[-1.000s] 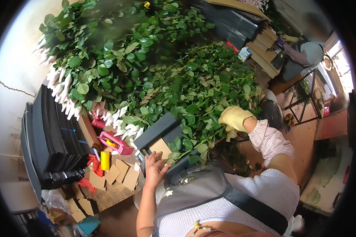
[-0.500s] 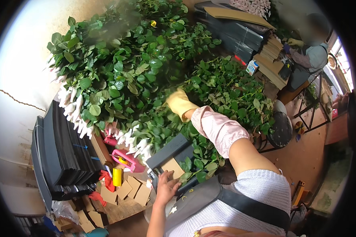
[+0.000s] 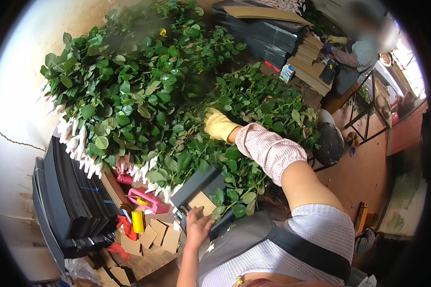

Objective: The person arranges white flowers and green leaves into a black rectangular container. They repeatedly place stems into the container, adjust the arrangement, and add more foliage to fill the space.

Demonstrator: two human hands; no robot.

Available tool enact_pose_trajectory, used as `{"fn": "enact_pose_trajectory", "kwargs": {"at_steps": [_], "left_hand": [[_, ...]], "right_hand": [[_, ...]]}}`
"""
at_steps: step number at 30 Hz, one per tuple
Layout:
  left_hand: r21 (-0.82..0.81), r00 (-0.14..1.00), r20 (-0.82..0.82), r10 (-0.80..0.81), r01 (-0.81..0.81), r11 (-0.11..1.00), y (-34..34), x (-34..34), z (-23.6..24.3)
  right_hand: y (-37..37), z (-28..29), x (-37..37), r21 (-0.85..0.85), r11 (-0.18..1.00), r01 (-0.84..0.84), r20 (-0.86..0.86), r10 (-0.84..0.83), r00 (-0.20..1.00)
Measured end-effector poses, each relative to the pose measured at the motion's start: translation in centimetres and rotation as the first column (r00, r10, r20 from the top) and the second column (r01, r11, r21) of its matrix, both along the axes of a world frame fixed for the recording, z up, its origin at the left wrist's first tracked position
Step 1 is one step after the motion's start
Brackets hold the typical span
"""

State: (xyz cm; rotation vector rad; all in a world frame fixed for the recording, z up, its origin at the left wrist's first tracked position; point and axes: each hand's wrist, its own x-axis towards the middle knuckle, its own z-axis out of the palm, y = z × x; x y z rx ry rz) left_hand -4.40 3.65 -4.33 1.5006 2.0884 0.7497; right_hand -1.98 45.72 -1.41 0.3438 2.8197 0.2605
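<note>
My right hand (image 3: 218, 123), in a yellow glove with a striped sleeve, reaches into leafy rose stems (image 3: 177, 158); its fingers curl into the foliage, and what they grip is hidden. My left hand (image 3: 198, 225) is bare, fingers apart at the near edge of a dark grey trough (image 3: 195, 178), touching a cardboard piece (image 3: 201, 201) inside it. Some leafy stems lie across the trough. White-wrapped flower heads (image 3: 74, 146) line the left side of the pile.
Stacked black sheets (image 3: 62, 191), cardboard squares (image 3: 158, 234), a yellow roll (image 3: 137, 221) and a pink tool (image 3: 153, 203) sit at left. At back right are cardboard stacks (image 3: 306, 71) and a co-worker (image 3: 361, 55). A black stool (image 3: 329, 146) stands right.
My gloved right hand has moved left and up from the right side of the pile into its middle. My left hand stays at the trough. The view has shifted slightly.
</note>
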Motion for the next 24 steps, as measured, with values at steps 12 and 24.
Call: {"fn": "enact_pose_trajectory", "kwargs": {"at_steps": [12, 24], "left_hand": [[0.031, 1.000, -0.007, 0.018, -0.018, 0.999, -0.3, -0.3, -0.7], [0.117, 0.991, 0.080, 0.105, -0.114, 0.987, -0.1, 0.4, -0.3]], "right_hand": [[-1.6, 6.3, -1.0, -0.152, 0.981, 0.119, -0.628, -0.189, 0.755], [-7.7, 2.8, -0.2, -0.149, 0.965, -0.217, -0.252, 0.175, 0.952]]}}
